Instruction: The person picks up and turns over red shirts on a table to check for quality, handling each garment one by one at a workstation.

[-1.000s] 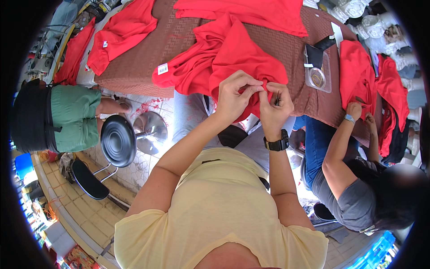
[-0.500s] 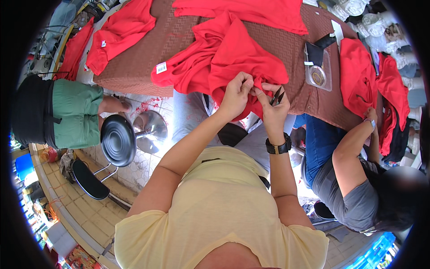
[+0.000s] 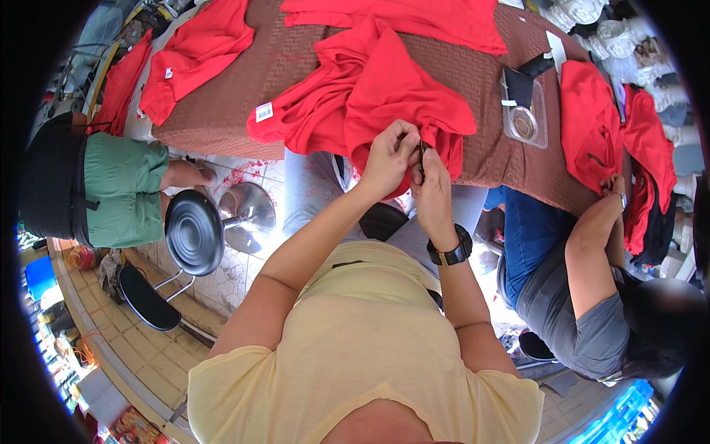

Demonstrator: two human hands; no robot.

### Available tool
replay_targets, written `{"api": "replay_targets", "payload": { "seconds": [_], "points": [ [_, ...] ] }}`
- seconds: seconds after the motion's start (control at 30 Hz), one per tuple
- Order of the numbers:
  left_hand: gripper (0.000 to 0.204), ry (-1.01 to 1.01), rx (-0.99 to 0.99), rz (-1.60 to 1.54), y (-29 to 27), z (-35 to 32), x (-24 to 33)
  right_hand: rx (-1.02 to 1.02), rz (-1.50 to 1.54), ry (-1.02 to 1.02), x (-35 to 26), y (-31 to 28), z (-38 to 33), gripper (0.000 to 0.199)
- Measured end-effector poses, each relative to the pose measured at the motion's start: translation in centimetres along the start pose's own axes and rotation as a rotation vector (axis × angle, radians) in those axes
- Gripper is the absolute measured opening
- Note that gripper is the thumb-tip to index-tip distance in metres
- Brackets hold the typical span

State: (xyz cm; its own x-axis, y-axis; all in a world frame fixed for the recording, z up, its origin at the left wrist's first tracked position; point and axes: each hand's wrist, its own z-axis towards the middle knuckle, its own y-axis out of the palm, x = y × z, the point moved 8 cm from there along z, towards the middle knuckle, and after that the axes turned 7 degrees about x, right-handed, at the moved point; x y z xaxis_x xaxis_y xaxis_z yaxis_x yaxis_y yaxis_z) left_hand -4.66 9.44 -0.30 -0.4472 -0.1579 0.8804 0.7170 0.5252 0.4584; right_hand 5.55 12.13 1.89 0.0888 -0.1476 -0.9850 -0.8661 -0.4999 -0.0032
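A red garment [image 3: 399,89] with a white tag lies bunched over the table's near edge, part of it hanging down. Its fabric is pinched in the fingers of my left hand [image 3: 390,157]. Close beside it, my right hand [image 3: 435,191] is closed around small dark thread snips [image 3: 422,157], their blades pointing up at the cloth by my left fingertips. Whether the blades touch the fabric or a thread is too small to tell.
More red garments [image 3: 196,63] lie on the brown-covered table [image 3: 277,81]. A clear plastic box [image 3: 534,122] sits to the right. A co-worker [image 3: 577,296] handles red cloth [image 3: 589,122] there; another person [image 3: 122,189] stands left, near a black stool [image 3: 194,231].
My right hand has turned and moved slightly left and down, bringing the snips upright against the cloth at my left fingertips. My left hand keeps its pinch.
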Motion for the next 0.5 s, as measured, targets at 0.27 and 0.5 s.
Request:
{"api": "replay_targets", "payload": {
  "seconds": [0.27,0.5],
  "points": [
    [0.01,0.085,0.109,0.047,-0.2,-0.3,0.5,-0.008,-0.054,-0.007,0.5,0.2,0.7,0.034],
    [0.009,0.126,0.114,0.111,-0.5,-0.3,0.5,0.023,-0.159,-0.022,0.6,0.0,1.6,0.04]
  ]
}}
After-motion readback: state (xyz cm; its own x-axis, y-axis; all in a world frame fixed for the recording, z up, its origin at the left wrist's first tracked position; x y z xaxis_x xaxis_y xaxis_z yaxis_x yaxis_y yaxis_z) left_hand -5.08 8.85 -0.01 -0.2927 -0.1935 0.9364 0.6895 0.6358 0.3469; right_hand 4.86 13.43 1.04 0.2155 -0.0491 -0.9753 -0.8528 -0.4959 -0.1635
